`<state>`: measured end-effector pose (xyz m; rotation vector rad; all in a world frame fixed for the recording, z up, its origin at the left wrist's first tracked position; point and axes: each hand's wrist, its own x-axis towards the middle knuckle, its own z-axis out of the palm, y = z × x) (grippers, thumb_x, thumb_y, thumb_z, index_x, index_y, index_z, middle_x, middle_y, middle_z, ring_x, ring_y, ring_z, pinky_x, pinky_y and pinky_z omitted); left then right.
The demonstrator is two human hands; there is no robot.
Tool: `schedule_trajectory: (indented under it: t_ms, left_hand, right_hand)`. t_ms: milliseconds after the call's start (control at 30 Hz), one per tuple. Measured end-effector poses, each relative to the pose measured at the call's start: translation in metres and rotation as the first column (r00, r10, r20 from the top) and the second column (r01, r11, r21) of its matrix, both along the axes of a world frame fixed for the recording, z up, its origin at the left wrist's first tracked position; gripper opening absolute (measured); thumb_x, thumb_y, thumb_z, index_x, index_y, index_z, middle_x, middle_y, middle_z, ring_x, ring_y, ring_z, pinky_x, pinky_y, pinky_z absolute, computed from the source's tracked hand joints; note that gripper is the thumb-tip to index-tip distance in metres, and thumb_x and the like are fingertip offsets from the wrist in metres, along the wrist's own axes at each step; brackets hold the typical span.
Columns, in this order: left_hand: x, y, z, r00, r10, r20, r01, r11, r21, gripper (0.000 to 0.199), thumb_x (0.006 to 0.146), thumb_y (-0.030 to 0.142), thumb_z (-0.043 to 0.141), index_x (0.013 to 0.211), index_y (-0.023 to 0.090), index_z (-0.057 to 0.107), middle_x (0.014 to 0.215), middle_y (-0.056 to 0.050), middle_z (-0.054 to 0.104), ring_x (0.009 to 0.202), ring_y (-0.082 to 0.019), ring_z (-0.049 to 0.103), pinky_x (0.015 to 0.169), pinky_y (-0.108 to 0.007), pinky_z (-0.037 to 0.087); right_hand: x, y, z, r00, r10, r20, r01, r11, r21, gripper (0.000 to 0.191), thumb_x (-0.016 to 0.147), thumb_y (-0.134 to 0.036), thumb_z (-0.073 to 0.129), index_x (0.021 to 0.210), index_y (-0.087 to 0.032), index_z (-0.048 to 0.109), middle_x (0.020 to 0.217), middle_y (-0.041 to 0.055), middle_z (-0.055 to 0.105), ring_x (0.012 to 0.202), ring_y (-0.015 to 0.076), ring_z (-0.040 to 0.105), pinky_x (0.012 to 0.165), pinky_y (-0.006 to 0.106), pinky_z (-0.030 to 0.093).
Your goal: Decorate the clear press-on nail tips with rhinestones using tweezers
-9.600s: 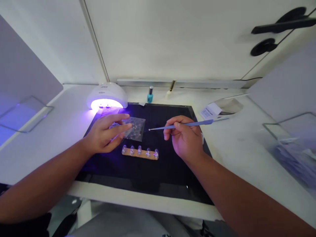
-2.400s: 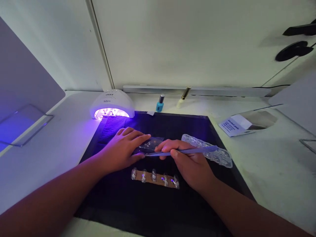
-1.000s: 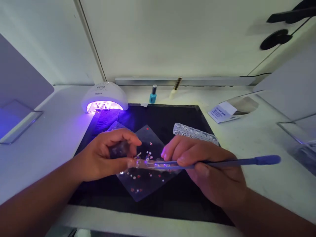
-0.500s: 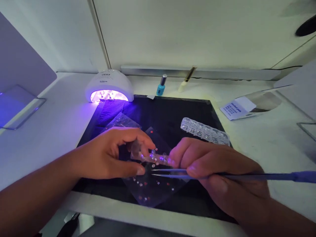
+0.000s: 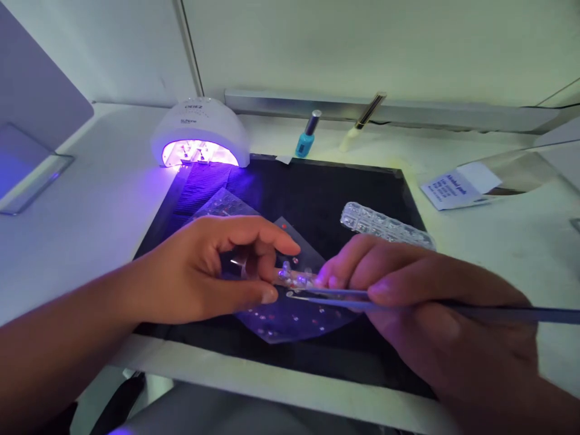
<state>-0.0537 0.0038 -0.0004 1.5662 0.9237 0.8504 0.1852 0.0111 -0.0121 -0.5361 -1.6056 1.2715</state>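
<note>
I've got left hand [image 5: 194, 275] at left end of nail strip [image 5: 295, 279], thumb and index wide, can't tell if curled fingers hold it; strip runs left-right, close to both hands; tweezers [image 5: 347, 293] roughly parallel, tips just nearside; right hand [image 5: 421, 293] pinches them, strip's right
</note>
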Motion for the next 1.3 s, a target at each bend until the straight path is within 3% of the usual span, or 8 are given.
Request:
schedule_trajectory:
  t_ms: [300,800,1067,1300]
  left_hand:
    - [-0.006,0.009,-0.005,0.980,0.117,0.163,-0.122,0.992,0.022,0.037,0.074,0.008,0.078,0.108,0.023,0.071,0.081,0.001,0.070,0.068,-0.010,0.064,0.059,-0.019,0.055]
    - [-0.002,0.011,-0.014,0.907,0.141,0.397,-0.162,0.987,0.019,0.050,0.078,0.004,0.075,0.118,0.033,0.067,0.090,0.002,0.073,0.071,-0.007,0.062,0.064,-0.014,0.054]
    - [-0.006,0.011,-0.021,0.962,0.055,0.268,-0.097,0.985,0.146,0.051,0.082,0.013,0.076,0.127,0.034,0.062,0.098,0.002,0.069,0.073,-0.007,0.059,0.069,-0.016,0.052]
    - [-0.004,0.013,-0.023,0.964,0.087,0.251,-0.137,0.972,0.190,0.046,0.082,0.011,0.075,0.122,0.032,0.064,0.092,0.003,0.065,0.074,-0.007,0.058,0.069,-0.016,0.051]
  right_hand:
    - [0.000,0.013,-0.003,0.978,-0.082,-0.190,0.063,0.993,-0.104,0.014,0.090,-0.030,0.068,0.088,-0.024,0.080,0.077,0.0056,0.070,0.081,0.0223,0.067,0.078,0.041,0.060]
    - [-0.004,0.014,-0.004,0.964,-0.171,-0.202,0.172,0.985,-0.011,0.015,0.091,-0.030,0.066,0.090,-0.026,0.081,0.070,0.0035,0.074,0.084,0.0221,0.071,0.082,0.040,0.060]
    - [-0.003,0.018,-0.006,0.954,-0.179,-0.242,0.189,0.982,0.022,0.014,0.089,-0.025,0.067,0.089,-0.023,0.081,0.073,0.0014,0.076,0.086,0.0205,0.072,0.083,0.036,0.061]
    - [-0.002,0.021,-0.004,0.959,-0.167,-0.228,0.180,0.983,0.036,0.016,0.091,-0.027,0.065,0.090,-0.024,0.081,0.078,0.0001,0.077,0.087,0.0190,0.072,0.085,0.035,0.062]
